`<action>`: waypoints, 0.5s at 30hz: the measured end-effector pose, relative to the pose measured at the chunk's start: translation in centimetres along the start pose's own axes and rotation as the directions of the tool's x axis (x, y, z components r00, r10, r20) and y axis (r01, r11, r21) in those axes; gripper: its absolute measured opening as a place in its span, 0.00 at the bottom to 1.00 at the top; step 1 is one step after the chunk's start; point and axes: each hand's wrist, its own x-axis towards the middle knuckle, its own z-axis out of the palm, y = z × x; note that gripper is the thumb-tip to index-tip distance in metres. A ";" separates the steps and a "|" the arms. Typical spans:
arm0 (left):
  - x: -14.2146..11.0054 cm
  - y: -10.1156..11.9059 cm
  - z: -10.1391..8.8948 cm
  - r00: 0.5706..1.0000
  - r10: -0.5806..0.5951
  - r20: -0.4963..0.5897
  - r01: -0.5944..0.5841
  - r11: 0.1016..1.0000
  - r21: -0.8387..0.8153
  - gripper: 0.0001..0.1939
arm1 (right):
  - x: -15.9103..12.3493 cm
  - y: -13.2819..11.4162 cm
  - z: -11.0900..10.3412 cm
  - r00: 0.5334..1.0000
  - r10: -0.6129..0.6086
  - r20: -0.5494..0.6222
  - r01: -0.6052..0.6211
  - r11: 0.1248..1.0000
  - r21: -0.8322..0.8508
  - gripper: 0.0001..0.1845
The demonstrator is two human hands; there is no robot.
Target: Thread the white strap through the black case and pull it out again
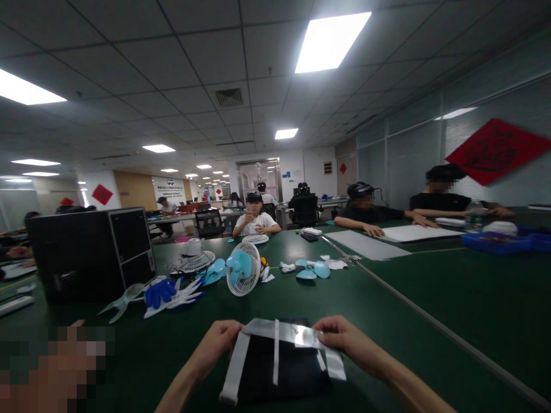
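A grey flat ribbon cable [267, 328] stretches between my two hands, folded at its left corner so that one length hangs toward me and ends in a small block. My left hand [219, 339] pinches it at that fold. At the other side my right hand [338, 334] grips it between thumb and fingers, and a short shiny end hangs below. Under the cable lies a flat black pouch or sheet [286, 367] on the green table [387, 355]. A narrow white strip [276, 353] runs down across the black surface.
A black computer case [77, 252] stands at left. Blue-white gloves [172, 295], a small fan [243, 268] and loose blue fan blades [313, 269] lie ahead. A metal strip [413, 298] crosses the table at right. Co-workers sit opposite; a blurred-out shape fills the lower left.
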 end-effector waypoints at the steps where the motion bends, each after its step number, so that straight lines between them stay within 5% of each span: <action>1: 0.0 0.1 0.0 1.000 0.013 0.012 -0.013 1.000 0.000 0.30 | 0.0 0.1 0.1 1.000 0.002 0.003 -0.002 1.000 0.000 0.13; 8: -0.5 0.3 -0.3 0.992 -0.003 0.125 0.000 1.000 0.019 0.18 | 0.1 0.8 0.6 1.000 0.004 0.031 -0.005 1.000 0.021 0.10; 15: -0.5 -0.8 -0.7 0.961 -0.169 0.220 0.138 0.979 0.150 0.17 | 0.5 2.0 1.2 0.994 0.099 0.046 -0.095 0.992 -0.088 0.08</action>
